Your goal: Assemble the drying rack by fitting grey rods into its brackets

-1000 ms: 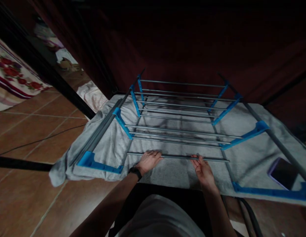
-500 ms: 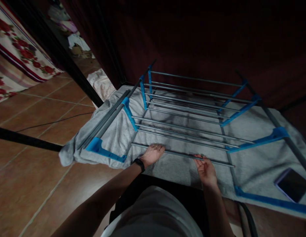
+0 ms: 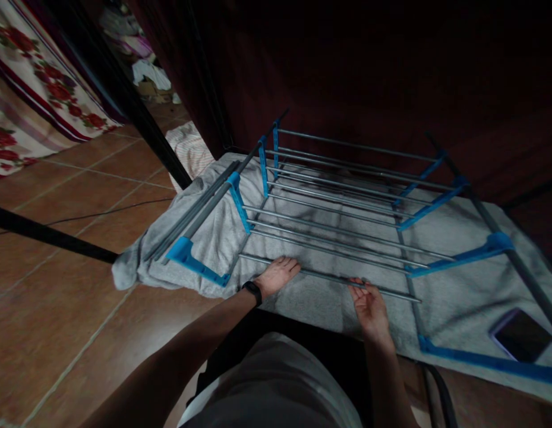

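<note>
A grey metal rod [image 3: 322, 274] runs crosswise in front of me, with both hands on it. My left hand [image 3: 279, 274], with a black band at the wrist, is closed over the rod left of its middle. Palm up, my right hand [image 3: 368, 300] grips the same rod nearer its right end. Beyond it lies a partly assembled rack with several thin rods between blue plastic brackets [image 3: 242, 202] on grey side poles [image 3: 485, 208]. A blue bracket [image 3: 198, 264] at the near left and another blue bracket [image 3: 485, 359] at the near right have no rod between them.
The rack rests on a grey cloth [image 3: 302, 306]. A phone [image 3: 520, 334] lies at the right. Several loose grey poles [image 3: 191, 214] lie along the left side. Black frame bars [image 3: 53, 235] cross the left, over a tiled floor [image 3: 57, 309]. A dark curtain [image 3: 369, 71] hangs behind.
The view has shifted slightly, so the scene sits a little differently in frame. Both hands keep hold of the rod in nearly the same place.
</note>
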A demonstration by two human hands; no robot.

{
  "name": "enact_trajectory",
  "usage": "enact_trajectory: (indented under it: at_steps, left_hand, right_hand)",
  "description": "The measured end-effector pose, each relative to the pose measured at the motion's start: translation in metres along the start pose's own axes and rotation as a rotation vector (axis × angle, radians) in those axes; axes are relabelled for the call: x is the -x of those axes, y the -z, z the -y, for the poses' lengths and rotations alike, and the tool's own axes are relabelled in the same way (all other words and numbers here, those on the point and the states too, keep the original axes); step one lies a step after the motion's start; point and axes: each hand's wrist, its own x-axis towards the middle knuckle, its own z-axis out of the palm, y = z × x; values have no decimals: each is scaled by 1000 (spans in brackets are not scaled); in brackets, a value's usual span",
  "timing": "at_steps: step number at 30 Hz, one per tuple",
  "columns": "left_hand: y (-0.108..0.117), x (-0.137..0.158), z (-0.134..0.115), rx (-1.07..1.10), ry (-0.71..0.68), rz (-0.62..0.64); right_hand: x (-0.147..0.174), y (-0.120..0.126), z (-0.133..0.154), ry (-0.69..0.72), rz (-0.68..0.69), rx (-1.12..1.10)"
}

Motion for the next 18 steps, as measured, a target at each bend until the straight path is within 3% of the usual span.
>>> enact_trajectory:
  at_steps: [10, 18]
  left_hand:
    - [0, 1, 2, -74, 39, -22]
    - [-28, 2, 23, -79, 47, -62]
  right_hand:
    - [1, -8, -11, 61, 81, -23]
    - [4, -12, -15, 101, 135, -104]
